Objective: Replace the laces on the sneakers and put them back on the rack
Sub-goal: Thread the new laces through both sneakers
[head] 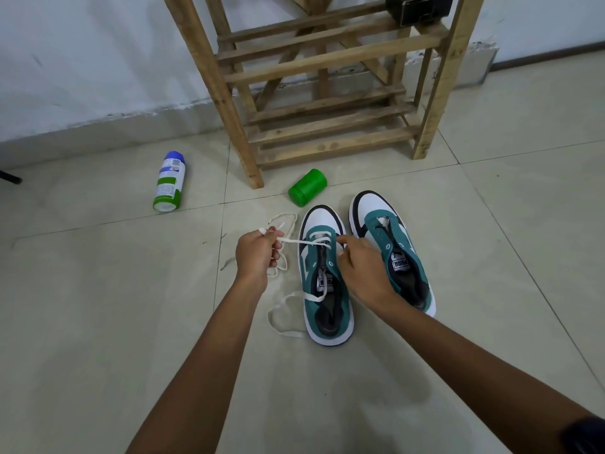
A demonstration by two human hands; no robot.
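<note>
— Hands?
— Left hand (pixel 258 253) pinches the white lace (pixel 296 241); right hand (pixel 361 268) grips the left sneaker (pixel 324 276) at its eyelets.
— Location?
— Both sneakers stand on the floor (pixel 98 290), before the wooden rack (pixel 314 93).

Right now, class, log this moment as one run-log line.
phase: lacing | left hand: holds white lace | right hand: at left sneaker eyelets | right sneaker: unlaced | rack: no sneakers

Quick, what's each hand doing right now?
Left hand: grips the white lace.
Right hand: pinches the lace at the left sneaker.
</note>
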